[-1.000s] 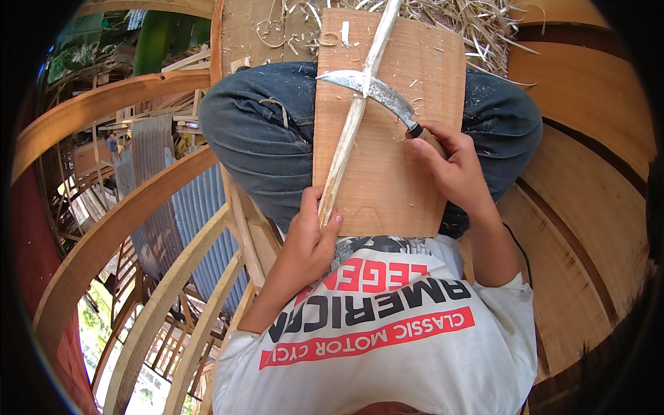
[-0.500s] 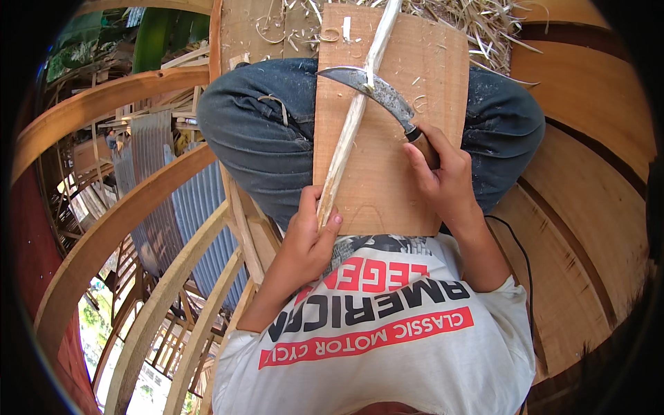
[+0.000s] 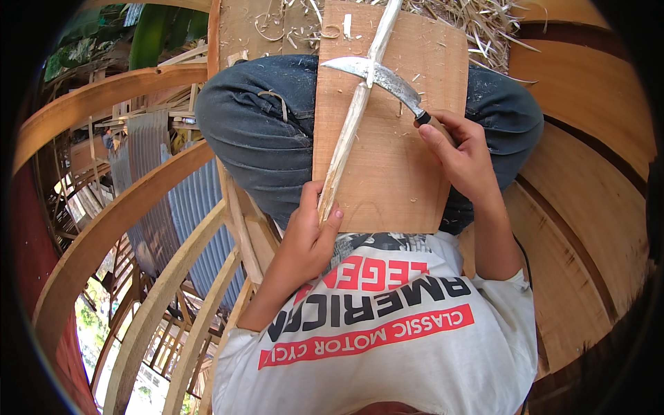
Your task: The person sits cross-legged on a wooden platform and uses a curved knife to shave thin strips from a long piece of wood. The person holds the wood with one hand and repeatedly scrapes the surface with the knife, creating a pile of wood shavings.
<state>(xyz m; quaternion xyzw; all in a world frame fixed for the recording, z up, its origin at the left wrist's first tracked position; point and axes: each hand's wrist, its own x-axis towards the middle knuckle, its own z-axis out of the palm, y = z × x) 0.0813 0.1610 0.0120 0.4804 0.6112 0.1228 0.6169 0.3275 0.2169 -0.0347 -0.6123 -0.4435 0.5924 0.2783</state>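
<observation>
My left hand (image 3: 315, 228) is closed round the near end of a pale, peeled wooden stick (image 3: 346, 142). The stick slants away up and to the right across a flat wooden board (image 3: 394, 173) resting on my lap. In my right hand (image 3: 463, 152) is the handle of a sickle (image 3: 387, 83), partly hidden by my fingers. Its curved blade crosses the stick near the board's far part, the tip pointing left. Blade and stick touch at the crossing. Small shavings are scattered on the board.
A heap of curled wood shavings (image 3: 477, 28) lies beyond the board. My bent knees in blue jeans (image 3: 256, 131) flank it. Curved wooden rails (image 3: 124, 104) run along the left, with corrugated metal sheets (image 3: 200, 214) below. Wooden slats (image 3: 574, 187) form the right side.
My right hand has moved right and slightly away, turning the sickle so its blade catches more light. The blade still crosses the stick. My left hand stays almost in place.
</observation>
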